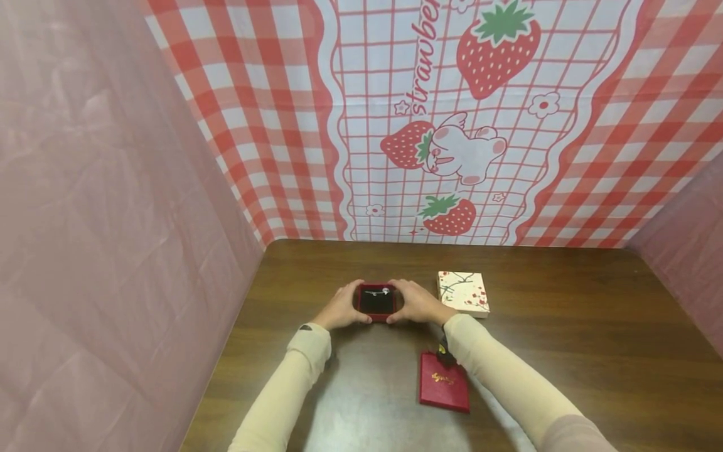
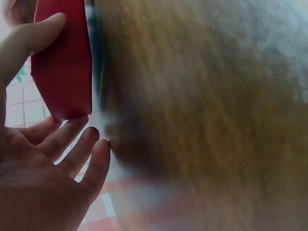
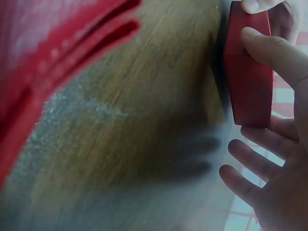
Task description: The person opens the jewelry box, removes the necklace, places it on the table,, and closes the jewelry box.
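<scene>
A small red jewelry box (image 1: pixel 375 318) is held between both hands over the table. Inside it, a thin silver piece of jewelry (image 1: pixel 377 292) lies on a black insert (image 1: pixel 377 306). My left hand (image 1: pixel 341 307) grips the left end, its thumb on the near red side (image 2: pixel 67 62) and forefinger at the far corner. From the other end my right hand (image 1: pixel 420 302) pinches the box the same way, thumb on the near face (image 3: pixel 250 91). In both wrist views the other fingers spread loosely below the box.
A flat red piece with gold lettering (image 1: pixel 443 392) lies on the table (image 1: pixel 350 402), under the right wrist. Beyond the right forearm sits a cream box with a blossom print (image 1: pixel 464 292). A strawberry-patterned cloth (image 1: pixel 361 125) hangs behind the table, with pink cloth (image 1: pixel 101 220) at the left.
</scene>
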The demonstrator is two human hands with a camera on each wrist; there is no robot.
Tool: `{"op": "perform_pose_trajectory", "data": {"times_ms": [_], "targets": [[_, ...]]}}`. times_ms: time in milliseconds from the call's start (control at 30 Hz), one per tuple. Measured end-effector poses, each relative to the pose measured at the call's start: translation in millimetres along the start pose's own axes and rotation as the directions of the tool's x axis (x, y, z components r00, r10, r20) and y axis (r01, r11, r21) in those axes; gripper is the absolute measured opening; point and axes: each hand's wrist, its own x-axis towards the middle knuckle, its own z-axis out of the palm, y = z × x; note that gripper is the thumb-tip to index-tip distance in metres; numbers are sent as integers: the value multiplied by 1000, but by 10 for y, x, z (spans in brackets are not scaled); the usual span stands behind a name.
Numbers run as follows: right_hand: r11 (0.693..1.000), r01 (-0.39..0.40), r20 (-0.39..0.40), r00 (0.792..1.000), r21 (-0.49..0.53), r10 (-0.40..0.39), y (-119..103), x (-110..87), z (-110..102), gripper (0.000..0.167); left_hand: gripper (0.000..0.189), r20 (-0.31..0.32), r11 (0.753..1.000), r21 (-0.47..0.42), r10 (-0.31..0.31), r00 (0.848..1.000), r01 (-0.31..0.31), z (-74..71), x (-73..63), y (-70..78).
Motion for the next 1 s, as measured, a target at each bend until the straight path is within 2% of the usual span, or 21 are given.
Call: {"op": "perform_pose_trajectory", "data": {"times_ms": [200, 433, 767, 1000], "targets": [[1000, -24, 24, 999, 4, 24, 7, -1, 28, 90, 97, -1, 1000, 16, 8, 1000, -8, 20, 5, -26], [1000, -18, 25, 1000, -7, 18, -9, -4, 15, 90, 98, 2, 1000, 17, 16, 1000, -16, 10, -2, -13], [1000, -23, 38, 999, -13, 23, -52, -11, -16, 88, 82, 0, 993, 63, 98, 995, -98, -20, 47, -46], [1000, -28, 65, 997, -7, 29, -68, -17, -33, 96, 81, 19, 995, 83, 62, 998, -63, -40, 48, -36]]}}
